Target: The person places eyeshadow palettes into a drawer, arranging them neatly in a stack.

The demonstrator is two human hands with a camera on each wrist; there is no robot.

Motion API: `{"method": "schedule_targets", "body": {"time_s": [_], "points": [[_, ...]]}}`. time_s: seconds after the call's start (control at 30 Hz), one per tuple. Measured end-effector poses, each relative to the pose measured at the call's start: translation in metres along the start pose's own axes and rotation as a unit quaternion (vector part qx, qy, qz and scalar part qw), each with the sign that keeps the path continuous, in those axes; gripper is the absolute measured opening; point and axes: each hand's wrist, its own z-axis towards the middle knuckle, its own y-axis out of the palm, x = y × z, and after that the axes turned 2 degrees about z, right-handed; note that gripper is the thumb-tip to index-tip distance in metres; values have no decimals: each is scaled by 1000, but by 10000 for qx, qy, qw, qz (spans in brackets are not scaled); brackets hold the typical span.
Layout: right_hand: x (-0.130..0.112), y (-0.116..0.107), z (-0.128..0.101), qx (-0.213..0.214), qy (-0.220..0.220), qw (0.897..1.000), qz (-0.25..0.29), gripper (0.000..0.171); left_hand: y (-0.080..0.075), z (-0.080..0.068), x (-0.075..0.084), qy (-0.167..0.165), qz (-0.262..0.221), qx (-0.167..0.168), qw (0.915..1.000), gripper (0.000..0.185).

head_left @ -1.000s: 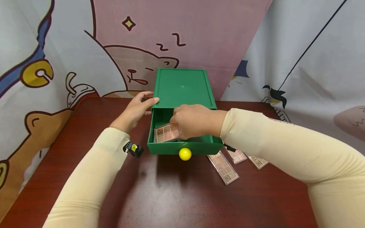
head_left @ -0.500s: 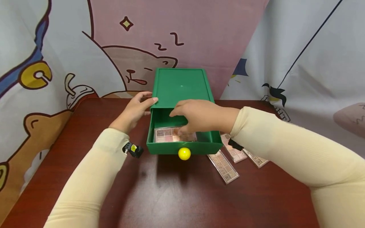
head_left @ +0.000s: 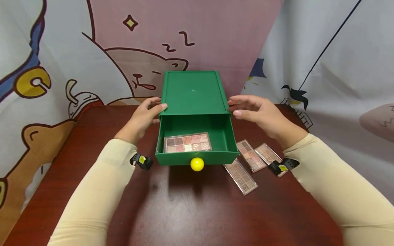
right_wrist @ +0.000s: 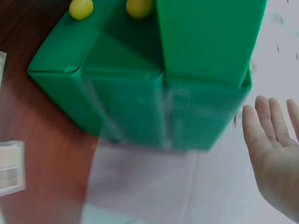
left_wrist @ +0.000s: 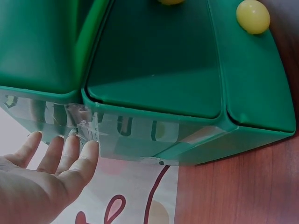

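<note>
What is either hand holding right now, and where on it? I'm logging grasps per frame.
Nothing is gripped. The left hand rests straight fingers on the green box at its left front corner; the right hand is open beside it.

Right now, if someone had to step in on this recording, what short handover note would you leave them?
Left hand: open, fingers straight against the left side of the green box.
Right hand: open, holding nothing, beside the box's right side; contact cannot be told.
Drawer: pulled out toward the person, yellow knob at the front.
Done: one makeup palette lies flat inside the drawer.
Left: three palettes lie on the table to the right of the drawer, and the drawer is open.
</note>
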Motion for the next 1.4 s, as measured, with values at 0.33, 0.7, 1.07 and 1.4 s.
{"method": "schedule_targets", "body": {"time_s": [0.33,0.7,1.07,1.4], "points": [[67,-41,-33,1251,495,9768,1665,35,2,0,-1,2,-50,45,10000,63],[138,-66,-72,2001,1164,9428,2400,30,3,0,0,0,-72,26,10000,64],[183,-69,-98,2046,2352,9496,-321,70,3,-1,-1,41,-95,53,9999,63],[198,-67,-115,1257,2460,9446,-1771,63,3,-2,1,-5,-67,16,10000,64]]}}
